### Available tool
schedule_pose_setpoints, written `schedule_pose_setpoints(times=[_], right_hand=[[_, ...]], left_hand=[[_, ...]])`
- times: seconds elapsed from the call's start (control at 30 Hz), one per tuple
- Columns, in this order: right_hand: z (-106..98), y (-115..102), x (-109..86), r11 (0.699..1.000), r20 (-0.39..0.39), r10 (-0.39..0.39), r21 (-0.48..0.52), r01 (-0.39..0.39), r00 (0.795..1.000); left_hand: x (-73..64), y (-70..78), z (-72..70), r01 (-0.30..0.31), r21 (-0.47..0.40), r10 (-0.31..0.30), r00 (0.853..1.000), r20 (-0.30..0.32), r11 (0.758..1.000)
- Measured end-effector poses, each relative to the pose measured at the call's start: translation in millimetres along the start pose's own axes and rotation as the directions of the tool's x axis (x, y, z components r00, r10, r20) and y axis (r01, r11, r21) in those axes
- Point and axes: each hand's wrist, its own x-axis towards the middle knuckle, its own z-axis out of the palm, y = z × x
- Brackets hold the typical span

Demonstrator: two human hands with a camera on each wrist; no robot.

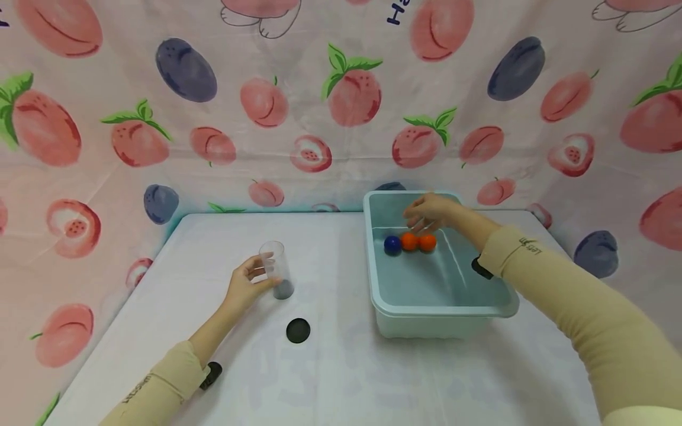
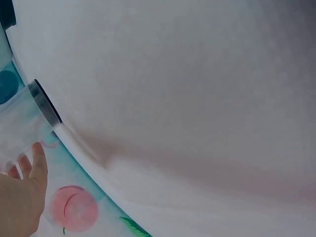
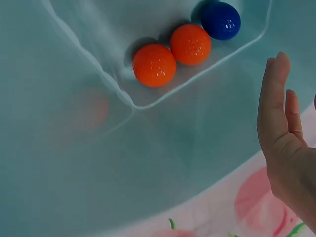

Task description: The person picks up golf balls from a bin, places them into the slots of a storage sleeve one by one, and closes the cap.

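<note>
On the left of the white table my left hand (image 1: 246, 286) holds a clear cylindrical container (image 1: 276, 263) with a dark base, fingers and thumb about its side. In the left wrist view the same container (image 2: 22, 116) shows only in part, at the left edge. My right hand (image 1: 433, 211) hangs over the far part of a pale blue-green plastic tub (image 1: 442, 310), fingers loosely extended and holding nothing. Below it, a blue ball (image 1: 392, 245) and two orange balls, one in the middle (image 1: 409, 241) and one at right (image 1: 427, 242), sit in a row on the tub's floor.
A round black disc (image 1: 298, 331) lies flat on the white tabletop (image 1: 330, 378), in front of the clear container. Behind the table hangs a fruit-print cloth (image 1: 213, 177). The tub's raised walls surround the balls.
</note>
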Motion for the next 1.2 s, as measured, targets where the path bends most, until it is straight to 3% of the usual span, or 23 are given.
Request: schedule_pose_setpoints(times=[0.27,0.53,0.67,0.9,1.2], right_hand=[[3.4,10.5,16.1,0.998,0.005,0.033,0.057,-0.033,0.999],[9.5,15.1,32.2,0.996,-0.031,0.085,0.041,-0.084,0.996],[16.9,17.5,37.1,0.995,-0.063,0.102,0.027,-0.101,0.993],[27.8,24.0,45.1,0.984,-0.144,0.167,0.094,-0.154,0.975],[35.9,27.8,52.3,0.974,-0.120,0.210,0.112,-0.197,0.970]], left_hand=[[1.2,-0.3,2.5,0.005,0.004,-0.005,1.000,0.022,1.000],[2.5,1.0,1.9,0.016,0.013,-0.016,1.000,0.022,1.000],[2.3,1.8,-0.2,0.016,0.021,-0.017,0.999,0.039,1.000],[2.2,3.1,-3.3,0.014,0.036,-0.016,0.999,0.046,0.999],[2.2,7.2,-4.9,-0.009,0.068,0.004,0.998,0.062,0.998]])
